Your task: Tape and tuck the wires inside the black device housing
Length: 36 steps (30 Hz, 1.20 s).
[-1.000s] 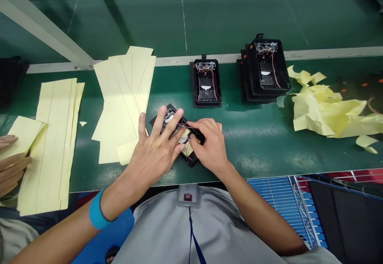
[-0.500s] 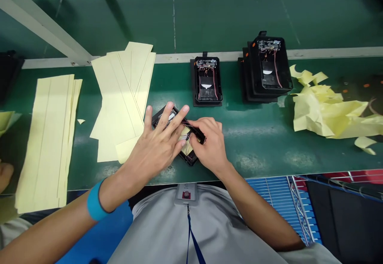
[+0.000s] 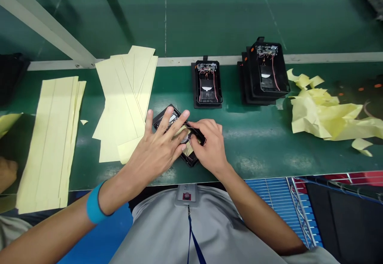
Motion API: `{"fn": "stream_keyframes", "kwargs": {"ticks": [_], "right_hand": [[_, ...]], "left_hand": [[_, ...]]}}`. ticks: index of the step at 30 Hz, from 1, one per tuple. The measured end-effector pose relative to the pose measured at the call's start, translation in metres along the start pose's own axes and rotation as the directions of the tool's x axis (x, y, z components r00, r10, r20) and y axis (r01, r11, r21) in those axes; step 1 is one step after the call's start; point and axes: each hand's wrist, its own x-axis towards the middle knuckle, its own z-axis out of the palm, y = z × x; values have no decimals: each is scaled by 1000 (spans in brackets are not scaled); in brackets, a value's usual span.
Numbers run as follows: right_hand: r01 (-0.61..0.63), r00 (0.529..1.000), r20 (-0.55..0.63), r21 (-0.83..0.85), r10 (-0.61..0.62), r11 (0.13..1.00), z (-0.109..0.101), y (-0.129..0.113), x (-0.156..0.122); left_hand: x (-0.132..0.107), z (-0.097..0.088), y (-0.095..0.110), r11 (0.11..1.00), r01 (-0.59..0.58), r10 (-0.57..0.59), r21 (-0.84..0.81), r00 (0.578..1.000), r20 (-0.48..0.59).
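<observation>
A black plastic housing [image 3: 189,161] lies tilted on the green bench in front of me. Inside it, a circuit board, thin wires and a pale yellow piece [image 3: 188,149] show partly between my hands. My left hand [image 3: 157,144] rests across the housing's left side with its fingers spread; a fingertip and the thumb reach over the opening. On the right side, my right hand [image 3: 210,142] is closed around the housing wall, its thumb bent inside over the rim. Whatever small part the fingertips touch inside is hidden.
Beyond stand another open housing [image 3: 207,82] with wires and a stack of housings [image 3: 271,68]. Yellow sheets [image 3: 125,100] and a sheet pile [image 3: 49,144] lie left; crumpled yellow paper [image 3: 326,112] lies right. Another person's hand [image 3: 7,174] shows at the left edge.
The view has shifted slightly. My left fingers have moved a little over the housing's opening, while my right hand keeps the same grip. The housing stays in place.
</observation>
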Motion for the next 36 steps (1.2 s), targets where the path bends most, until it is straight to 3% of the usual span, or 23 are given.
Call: {"fn": "stream_keyframes", "kwargs": {"ticks": [16, 23, 36], "right_hand": [[-12, 1000, 11, -24, 13, 1000, 0, -2, -1], [14, 1000, -2, -28, -14, 1000, 2, -2, -2], [-14, 1000, 5, -32, 14, 999, 0, -1, -3]], "left_hand": [[0, -1, -1, 999, -18, 18, -34, 1000, -12], [7, 0, -5, 984, -36, 41, -174, 999, 29], [7, 0, -15, 996, 66, -67, -67, 998, -12]]}}
